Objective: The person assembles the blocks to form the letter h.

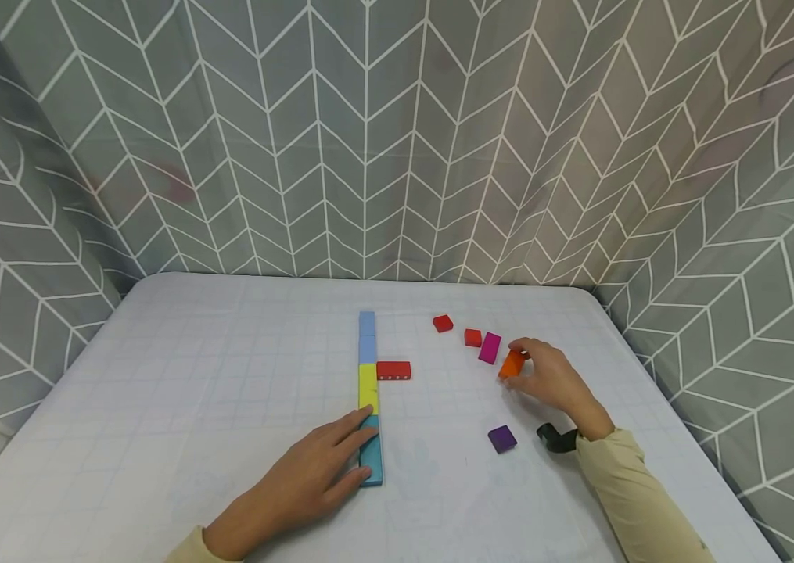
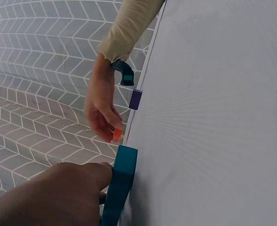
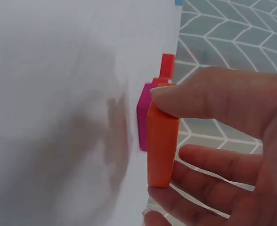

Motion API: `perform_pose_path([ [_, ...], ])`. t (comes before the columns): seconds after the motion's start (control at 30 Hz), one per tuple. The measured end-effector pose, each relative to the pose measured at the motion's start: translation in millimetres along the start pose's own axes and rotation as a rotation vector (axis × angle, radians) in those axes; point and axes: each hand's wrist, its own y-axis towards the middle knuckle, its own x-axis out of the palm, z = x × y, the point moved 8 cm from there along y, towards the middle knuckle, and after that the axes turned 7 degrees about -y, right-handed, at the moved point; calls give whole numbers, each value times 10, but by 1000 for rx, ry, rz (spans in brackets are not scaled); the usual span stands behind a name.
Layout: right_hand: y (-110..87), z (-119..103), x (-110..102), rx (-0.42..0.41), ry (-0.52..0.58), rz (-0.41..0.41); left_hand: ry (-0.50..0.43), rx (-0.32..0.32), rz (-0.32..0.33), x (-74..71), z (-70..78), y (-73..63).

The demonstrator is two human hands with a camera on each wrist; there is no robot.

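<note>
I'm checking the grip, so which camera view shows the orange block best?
The right wrist view: there the orange block appears close and large in the right hand. The head view shows it small, partly covered by that hand; the left wrist view shows only a small piece.

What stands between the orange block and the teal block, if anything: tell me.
Nothing visible does. The right hand holds the orange block; the magenta block and purple block lie off that straight line. The left hand touches the teal block.
</note>
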Motion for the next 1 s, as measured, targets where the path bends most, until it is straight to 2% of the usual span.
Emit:
perform_pose_path([
  [0.47, -99, -323, 52, -46, 19, -28, -15, -1, 0, 10, -8, -11],
  [0.67, -132, -467, 100, -107, 29, -36, -7, 16, 11, -1, 2, -8],
  [1.0, -189, -693, 147, -234, 58, -15, -2, 6, 1, -6, 2, -1],
])
